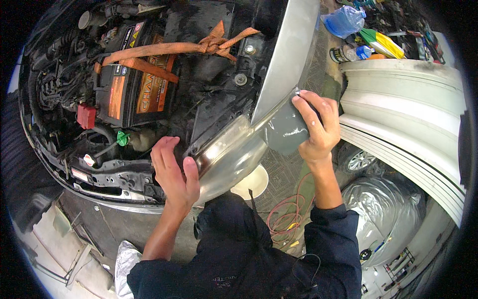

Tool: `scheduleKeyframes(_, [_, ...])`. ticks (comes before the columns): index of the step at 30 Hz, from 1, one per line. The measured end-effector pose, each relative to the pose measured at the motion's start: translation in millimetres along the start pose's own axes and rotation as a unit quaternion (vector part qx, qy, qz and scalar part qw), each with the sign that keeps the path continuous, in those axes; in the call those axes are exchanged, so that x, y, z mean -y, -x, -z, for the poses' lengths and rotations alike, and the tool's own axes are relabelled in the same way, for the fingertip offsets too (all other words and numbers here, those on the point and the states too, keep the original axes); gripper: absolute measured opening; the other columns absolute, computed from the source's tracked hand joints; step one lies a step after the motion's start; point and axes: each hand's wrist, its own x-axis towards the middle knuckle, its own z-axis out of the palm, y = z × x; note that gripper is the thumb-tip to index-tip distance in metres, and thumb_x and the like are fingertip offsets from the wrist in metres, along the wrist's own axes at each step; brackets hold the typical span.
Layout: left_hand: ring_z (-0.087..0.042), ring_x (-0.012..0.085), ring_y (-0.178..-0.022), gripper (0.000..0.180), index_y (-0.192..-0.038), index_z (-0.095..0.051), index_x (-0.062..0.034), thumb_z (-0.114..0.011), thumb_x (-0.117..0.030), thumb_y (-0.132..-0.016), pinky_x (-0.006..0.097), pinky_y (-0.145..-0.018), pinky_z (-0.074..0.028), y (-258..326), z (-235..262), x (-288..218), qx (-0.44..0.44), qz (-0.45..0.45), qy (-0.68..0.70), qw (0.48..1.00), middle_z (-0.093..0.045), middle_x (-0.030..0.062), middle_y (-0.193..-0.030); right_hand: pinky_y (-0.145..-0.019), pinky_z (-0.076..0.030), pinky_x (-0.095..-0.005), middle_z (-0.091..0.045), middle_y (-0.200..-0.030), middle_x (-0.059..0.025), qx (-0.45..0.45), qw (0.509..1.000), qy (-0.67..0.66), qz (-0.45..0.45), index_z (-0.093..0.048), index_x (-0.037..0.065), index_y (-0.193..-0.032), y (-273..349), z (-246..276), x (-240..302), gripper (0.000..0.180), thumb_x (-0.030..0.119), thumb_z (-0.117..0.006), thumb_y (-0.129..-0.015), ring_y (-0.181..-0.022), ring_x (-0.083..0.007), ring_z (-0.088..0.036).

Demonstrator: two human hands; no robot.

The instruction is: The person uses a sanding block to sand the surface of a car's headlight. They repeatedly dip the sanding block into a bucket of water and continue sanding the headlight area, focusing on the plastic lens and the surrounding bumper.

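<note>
A clear, wet-looking headlight (234,164) sits at the car's front corner, below the silver fender (289,55). My right hand (318,124) pinches a thin, wet grey sheet, apparently sandpaper (285,127), by its upper edge near the fender's tip. The sheet hangs beside the headlight's outer end, and part of it is hidden behind my fingers. On the headlight's inner end rests my left hand (174,174), its thumb apart from its bent fingers and nothing held. Beyond it lies the open engine bay, where an orange strap (164,50) is tied across the battery (132,94).
A pale bucket (253,182) stands on the floor below the headlight, near a coiled red hose (286,214). To the right are a white panel (403,99), a blue water jug (343,21), and a wheel (362,159). Silver sheeting (383,214) lies at lower right.
</note>
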Motion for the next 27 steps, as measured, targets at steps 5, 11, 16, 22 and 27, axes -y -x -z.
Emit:
scheduleKeyframes(5, [-0.053,0.0425,-0.118,0.046,-0.128,-0.055,0.0039,-0.055,-0.029,-0.095,0.050,-0.103,-0.043,1.7,-1.5,0.7,-0.003,0.013,0.001,1.000,-0.054,0.0243,-0.129,-0.079,-0.059,-0.0374,-0.072,-0.108,-0.0157,-0.011,0.997,-0.044,-0.059,-0.074,0.002,-0.112,3.4,-2.2,16.5,0.044,0.004,-0.079,-0.069,-0.090,-0.0303,-0.072])
scheduleKeyframes(11, [-0.052,0.0418,-0.119,0.045,-0.128,-0.056,0.0032,-0.058,-0.023,-0.091,0.050,-0.101,-0.044,1.0,-1.5,0.1,-0.008,0.013,0.008,1.000,-0.054,0.0233,-0.129,-0.081,-0.058,-0.0373,-0.070,-0.114,-0.0152,0.022,0.998,-0.039,-0.048,-0.075,0.006,-0.116,-2.7,2.3,18.5,0.050,0.000,-0.078,-0.066,-0.095,-0.0308,-0.070])
scheduleKeyframes(16, [-0.053,0.0418,-0.118,0.045,-0.127,-0.056,0.0029,-0.059,-0.024,-0.091,0.050,-0.100,-0.045,0.2,-2.3,0.2,-0.010,0.008,0.009,1.000,-0.054,0.0233,-0.128,-0.081,-0.059,-0.0384,-0.069,-0.116,-0.0143,0.061,0.998,0.003,-0.019,-0.075,0.008,-0.118,-2.5,7.1,11.8,0.057,-0.001,-0.076,-0.062,-0.098,-0.0312,-0.069])
scheduleKeyframes(22, [-0.053,0.0426,-0.117,0.046,-0.127,-0.056,0.0028,-0.059,-0.025,-0.091,0.051,-0.099,-0.045,0.8,-1.7,-1.0,-0.009,0.014,0.011,1.000,-0.055,0.0237,-0.127,-0.080,-0.059,-0.0394,-0.071,-0.110,-0.0131,0.062,0.998,-0.012,0.006,-0.076,0.005,-0.114,-3.7,6.8,11.8,0.051,-0.001,-0.073,-0.064,-0.094,-0.0323,-0.070])
scheduleKeyframes(27, [-0.053,0.0430,-0.117,0.046,-0.127,-0.056,0.0026,-0.059,-0.026,-0.091,0.051,-0.099,-0.046,0.4,-1.6,-0.2,-0.011,0.013,0.004,1.000,-0.055,0.0237,-0.127,-0.078,-0.059,-0.0392,-0.072,-0.107,-0.0123,0.031,0.999,0.034,0.011,-0.077,0.005,-0.112,-9.4,6.7,-1.8,0.045,0.001,-0.072,-0.067,-0.090,-0.0312,-0.070])
